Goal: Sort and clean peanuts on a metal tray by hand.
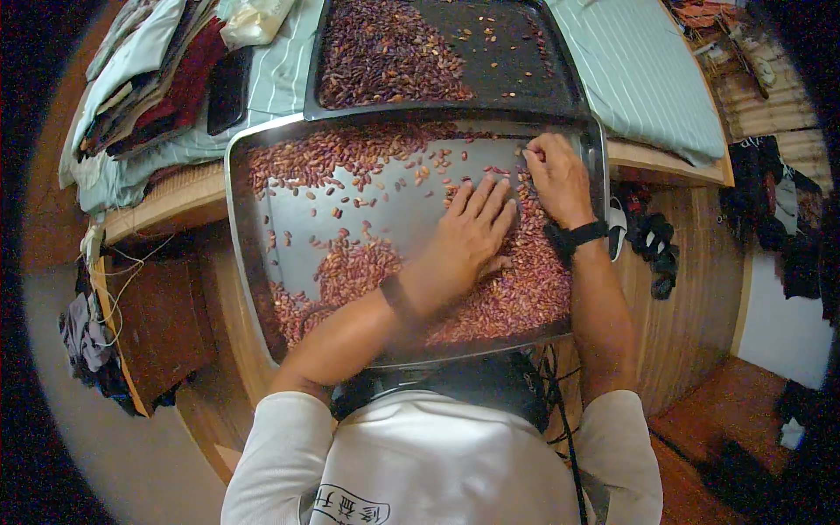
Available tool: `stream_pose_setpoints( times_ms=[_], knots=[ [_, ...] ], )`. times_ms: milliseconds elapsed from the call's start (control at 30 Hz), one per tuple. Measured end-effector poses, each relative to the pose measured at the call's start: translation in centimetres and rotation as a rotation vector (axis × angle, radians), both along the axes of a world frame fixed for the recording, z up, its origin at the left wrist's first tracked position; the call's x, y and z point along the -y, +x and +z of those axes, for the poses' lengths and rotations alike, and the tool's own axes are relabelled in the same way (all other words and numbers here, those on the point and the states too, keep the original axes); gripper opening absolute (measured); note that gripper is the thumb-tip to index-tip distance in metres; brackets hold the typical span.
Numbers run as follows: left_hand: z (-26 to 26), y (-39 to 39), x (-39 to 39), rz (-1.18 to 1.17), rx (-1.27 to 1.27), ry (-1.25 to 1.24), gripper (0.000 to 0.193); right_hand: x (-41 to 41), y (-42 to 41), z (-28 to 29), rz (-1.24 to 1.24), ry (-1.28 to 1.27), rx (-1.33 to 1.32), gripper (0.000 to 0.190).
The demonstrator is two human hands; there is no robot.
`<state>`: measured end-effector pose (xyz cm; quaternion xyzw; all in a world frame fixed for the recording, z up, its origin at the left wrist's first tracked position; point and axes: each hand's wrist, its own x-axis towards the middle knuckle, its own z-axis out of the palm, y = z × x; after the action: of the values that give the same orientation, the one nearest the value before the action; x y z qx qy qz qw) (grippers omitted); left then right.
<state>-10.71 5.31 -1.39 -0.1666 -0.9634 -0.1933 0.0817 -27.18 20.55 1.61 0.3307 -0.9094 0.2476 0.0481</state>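
Observation:
A shiny metal tray (pixel 275 216) lies before me, with reddish-brown beans (pixel 485 315) heaped along its right side, near edge and far left. My left hand (pixel 476 226) rests palm down on the beans right of the tray's middle, fingers slightly spread. Near the far right corner is my right hand (pixel 558 174), its thumb and forefinger pinched together; whether a bean is between them cannot be made out. Beyond, a black tray (pixel 492 82) overlaps the metal tray's far edge. It bears darker beans (pixel 387 59) on its left half and a few pale ones scattered on the right.
Folded clothes (pixel 144 72), a black phone-like object (pixel 228 88) and a plastic bag (pixel 254 23) lie at the far left on a green striped cloth (pixel 656 79) over a wooden surface. Black cables (pixel 561 407) hang near my lap. Dark sandals or shoes (pixel 650 230) are at the right.

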Motion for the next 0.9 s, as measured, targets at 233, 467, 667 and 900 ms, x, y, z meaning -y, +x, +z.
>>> stream_pose_setpoints(
  times_ms=[233,467,667,900],
  knots=[
    [-0.2,-0.2,1.0,0.034,0.014,-0.034,0.089,0.8,-0.4,-0.5,0.046,0.122,-0.009,0.014],
    [-0.7,0.0,0.7,0.031,0.014,-0.062,0.089,1.5,-0.5,-0.9,0.003,0.217,0.065,0.018],
    [-0.6,0.1,0.9,0.032,0.000,-0.064,0.089,1.5,-0.1,0.0,0.096,0.115,0.085,0.016],
    [-0.8,0.2,0.7,0.039,-0.011,-0.061,0.087,5.6,-0.8,5.5,0.007,-0.410,0.149,0.024]
  ],
)
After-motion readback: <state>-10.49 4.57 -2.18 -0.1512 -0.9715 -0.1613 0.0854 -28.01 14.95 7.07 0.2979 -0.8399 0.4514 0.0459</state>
